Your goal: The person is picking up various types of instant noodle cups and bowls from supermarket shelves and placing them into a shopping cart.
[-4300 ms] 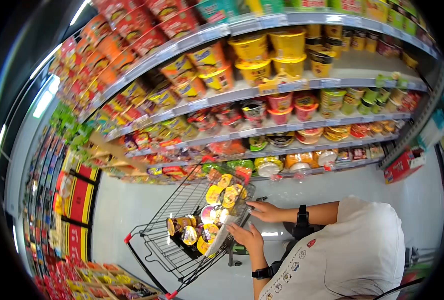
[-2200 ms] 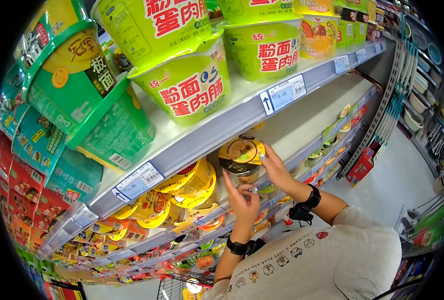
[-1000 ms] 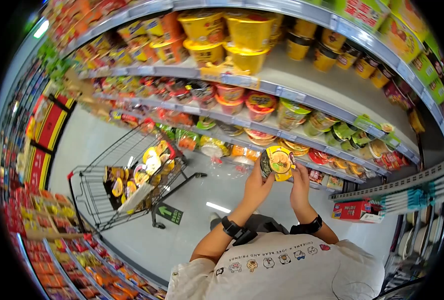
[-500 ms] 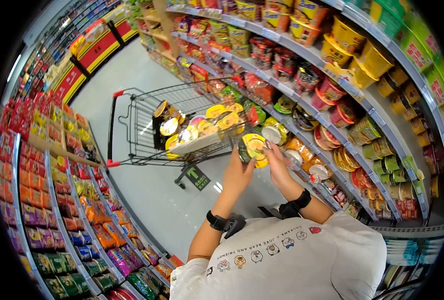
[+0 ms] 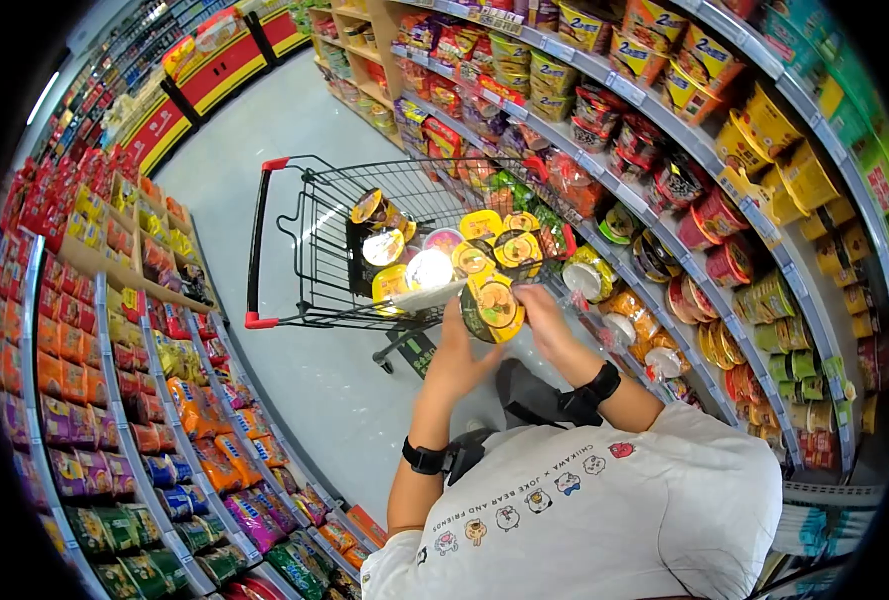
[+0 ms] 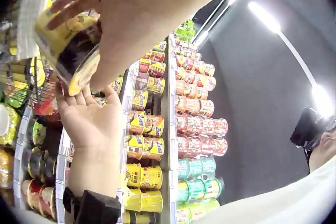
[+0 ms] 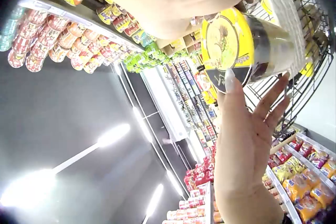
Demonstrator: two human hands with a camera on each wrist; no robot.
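Observation:
In the head view a noodle cup [image 5: 492, 308] with a yellow and black lid is tilted over the cart's near edge. My left hand [image 5: 451, 355] grips it; in the right wrist view that thumb lies on the lid [image 7: 226, 40] and the fingers reach round the side. My right hand [image 5: 552, 328] is at the cup's other side; the left wrist view shows its palm [image 6: 92, 124] facing up, fingers extended and fingertips partly hidden by the cup. Just beyond the hands, the shopping cart [image 5: 264, 240] holds several yellow-lidded cups [image 5: 517, 248] and a pale flat panel.
Shelves of noodle cups and bowls [image 5: 729, 235] curve along the right. Racks of bagged goods [image 5: 69, 415] run down the left. Grey floor [image 5: 229, 175] lies between them, and a red and yellow display [image 5: 209, 75] stands at the far end.
The held cup and both hands have come closer to the cart, which appears nearer in view. My right hand has shifted from holding the lid's edge to lying more loosely beside the cup.

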